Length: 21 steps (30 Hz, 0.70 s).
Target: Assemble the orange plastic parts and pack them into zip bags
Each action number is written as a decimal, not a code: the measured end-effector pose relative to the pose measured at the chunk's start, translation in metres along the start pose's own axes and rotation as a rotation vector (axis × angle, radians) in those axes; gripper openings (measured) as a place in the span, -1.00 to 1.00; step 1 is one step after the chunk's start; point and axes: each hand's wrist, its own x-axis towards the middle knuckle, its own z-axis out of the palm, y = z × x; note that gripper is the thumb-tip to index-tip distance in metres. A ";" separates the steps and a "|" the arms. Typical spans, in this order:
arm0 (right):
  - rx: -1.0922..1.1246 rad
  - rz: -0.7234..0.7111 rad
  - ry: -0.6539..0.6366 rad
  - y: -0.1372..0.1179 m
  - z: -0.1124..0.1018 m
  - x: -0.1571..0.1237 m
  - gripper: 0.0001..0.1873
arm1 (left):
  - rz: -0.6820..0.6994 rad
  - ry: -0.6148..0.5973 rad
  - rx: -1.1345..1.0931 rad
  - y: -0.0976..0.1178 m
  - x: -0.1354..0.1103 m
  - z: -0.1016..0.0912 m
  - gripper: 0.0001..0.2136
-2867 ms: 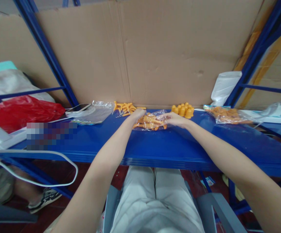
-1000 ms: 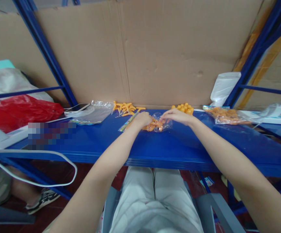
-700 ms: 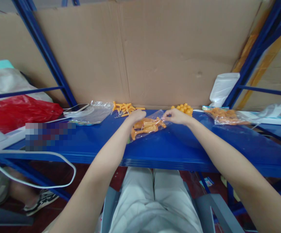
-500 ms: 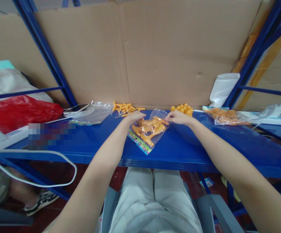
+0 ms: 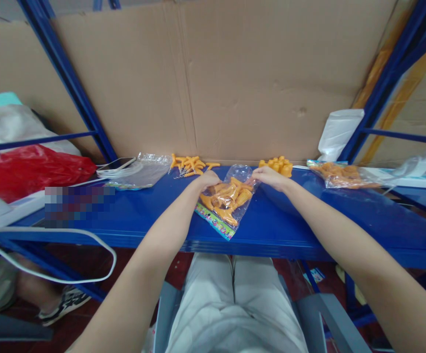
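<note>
A clear plastic bag (image 5: 231, 198) with several orange plastic pieces inside lies tilted on the blue table, its printed green strip toward me. My left hand (image 5: 210, 180) is closed on the bag's left side, its fingertips partly hidden. At the upper right edge, my right hand (image 5: 270, 177) pinches the bag between thumb and fingers. Beyond my left hand is a loose pile of orange pieces with small chains (image 5: 191, 164). A cluster of orange knobbly pieces (image 5: 277, 165) sits just behind my right hand.
Flat clear bags (image 5: 143, 171) and a phone (image 5: 119, 165) lie at the left, near a red plastic bag (image 5: 36, 169). Another bag of orange pieces (image 5: 340, 175) rests at the right. A cardboard sheet (image 5: 235, 83) closes the back; blue posts flank it. A white cable (image 5: 113, 260) loops over the front edge.
The bag has shifted slightly toward me and to the right, turning a little. My left hand has moved slightly toward me; both hands keep hold of the bag.
</note>
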 end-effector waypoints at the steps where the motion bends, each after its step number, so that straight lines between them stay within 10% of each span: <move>1: 0.012 0.006 -0.003 0.001 0.000 0.000 -0.74 | -0.020 0.004 -0.017 0.001 0.000 0.001 -0.81; 21: 0.010 -0.004 0.047 -0.001 0.014 0.012 -0.77 | 0.026 -0.054 -0.278 0.007 0.003 0.006 -0.86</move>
